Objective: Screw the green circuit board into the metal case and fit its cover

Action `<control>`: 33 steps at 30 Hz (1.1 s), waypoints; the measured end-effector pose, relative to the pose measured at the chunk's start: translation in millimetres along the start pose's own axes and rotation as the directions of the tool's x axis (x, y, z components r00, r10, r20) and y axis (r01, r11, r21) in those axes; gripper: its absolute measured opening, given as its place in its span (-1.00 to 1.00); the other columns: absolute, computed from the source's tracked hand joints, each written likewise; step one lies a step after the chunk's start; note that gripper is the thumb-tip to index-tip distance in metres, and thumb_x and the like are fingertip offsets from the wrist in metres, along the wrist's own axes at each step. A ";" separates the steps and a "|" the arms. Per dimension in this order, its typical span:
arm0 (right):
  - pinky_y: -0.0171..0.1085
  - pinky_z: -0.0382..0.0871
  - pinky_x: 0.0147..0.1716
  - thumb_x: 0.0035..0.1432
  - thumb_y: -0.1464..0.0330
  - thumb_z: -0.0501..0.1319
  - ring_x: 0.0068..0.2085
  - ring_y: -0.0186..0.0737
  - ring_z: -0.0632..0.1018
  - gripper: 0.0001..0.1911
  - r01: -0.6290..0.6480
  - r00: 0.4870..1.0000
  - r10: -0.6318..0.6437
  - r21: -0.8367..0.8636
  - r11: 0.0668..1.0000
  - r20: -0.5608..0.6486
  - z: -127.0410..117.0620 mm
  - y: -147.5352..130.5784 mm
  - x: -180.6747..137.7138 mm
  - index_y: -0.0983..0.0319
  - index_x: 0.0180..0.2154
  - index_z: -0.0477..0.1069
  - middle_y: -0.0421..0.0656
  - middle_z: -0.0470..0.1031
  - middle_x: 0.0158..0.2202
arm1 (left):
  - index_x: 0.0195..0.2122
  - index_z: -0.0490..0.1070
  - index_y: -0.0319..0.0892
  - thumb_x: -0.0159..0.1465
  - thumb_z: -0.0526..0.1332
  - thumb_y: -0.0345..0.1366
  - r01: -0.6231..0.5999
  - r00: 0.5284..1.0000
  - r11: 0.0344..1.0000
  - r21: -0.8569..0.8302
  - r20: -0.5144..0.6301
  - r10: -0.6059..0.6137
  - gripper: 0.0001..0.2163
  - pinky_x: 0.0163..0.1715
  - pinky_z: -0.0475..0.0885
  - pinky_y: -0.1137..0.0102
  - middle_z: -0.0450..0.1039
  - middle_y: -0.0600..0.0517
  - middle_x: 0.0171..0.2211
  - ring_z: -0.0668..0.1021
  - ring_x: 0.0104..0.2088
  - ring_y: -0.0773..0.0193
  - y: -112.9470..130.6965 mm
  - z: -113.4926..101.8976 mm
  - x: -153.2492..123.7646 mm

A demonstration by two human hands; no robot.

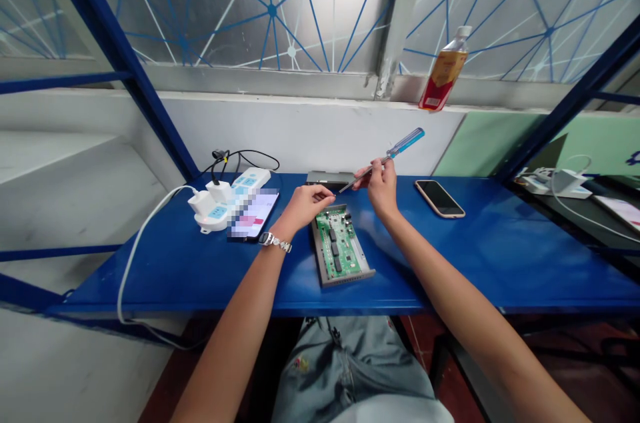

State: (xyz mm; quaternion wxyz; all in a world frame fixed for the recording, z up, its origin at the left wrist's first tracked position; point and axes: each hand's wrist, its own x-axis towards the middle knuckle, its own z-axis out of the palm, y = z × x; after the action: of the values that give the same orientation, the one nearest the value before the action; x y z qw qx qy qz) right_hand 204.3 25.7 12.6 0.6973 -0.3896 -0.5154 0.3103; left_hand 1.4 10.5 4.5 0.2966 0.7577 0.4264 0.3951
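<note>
An open grey metal case holding a green circuit board (336,244) lies on the blue shelf (475,263) in front of me. My right hand (381,184) grips the metal shaft of a screwdriver with a blue handle (406,141), held above the board's far end with the tip pointing left. My left hand (306,202) is pinched closed right at the screwdriver's tip; whatever sits between its fingers is too small to see. A watch is on my left wrist. A grey cover plate (330,177) lies just behind the case.
A white power strip (227,200) with plugged chargers and cables sits at the left, a lit phone (253,213) beside it. A dark phone (439,198) lies at the right. A bottle (445,70) stands on the window ledge. More devices sit on the far right shelf.
</note>
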 end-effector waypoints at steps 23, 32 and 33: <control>-0.24 0.64 -0.38 0.27 -0.07 0.18 -0.47 -0.26 0.67 -0.55 -0.148 0.989 0.146 0.239 0.960 0.025 16.2 8.7 -11.0 0.08 -0.20 0.04 -0.23 0.66 -0.35 | -0.28 0.62 -0.21 0.26 0.33 -0.16 0.010 0.991 0.999 -0.052 -0.134 -0.017 -0.79 -0.24 0.58 0.34 0.67 -0.08 -0.34 0.66 -0.34 0.20 -6.8 -32.7 -15.9; -0.24 0.64 -0.41 0.25 -0.10 0.18 -0.46 -0.24 0.67 -0.53 -0.170 0.985 0.161 0.192 0.967 0.059 11.4 12.6 -4.9 0.08 -0.20 0.04 -0.22 0.65 -0.36 | -0.43 0.60 -0.12 0.12 0.26 -0.37 0.135 0.991 0.912 0.387 -0.071 -0.117 -0.90 -0.26 0.53 0.34 0.64 -0.04 -0.37 0.65 -0.33 0.13 -16.4 -75.0 -43.8; -0.24 0.64 -0.41 0.25 -0.10 0.19 -0.46 -0.24 0.67 -0.52 -0.174 0.984 0.163 0.187 0.967 0.070 11.6 12.5 -5.3 0.08 -0.20 0.04 -0.22 0.65 -0.35 | -0.44 0.60 -0.11 0.10 0.26 -0.39 0.149 0.989 0.909 0.389 -0.079 -0.128 -0.89 -0.27 0.53 0.35 0.64 -0.03 -0.37 0.65 -0.34 0.13 -20.0 -75.9 -44.8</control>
State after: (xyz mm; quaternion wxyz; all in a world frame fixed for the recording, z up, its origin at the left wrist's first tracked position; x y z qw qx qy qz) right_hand 191.3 30.1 1.2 0.6888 -0.3541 -0.4665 0.4272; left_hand -86.0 -11.2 12.1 0.1544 0.7592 0.5574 0.2985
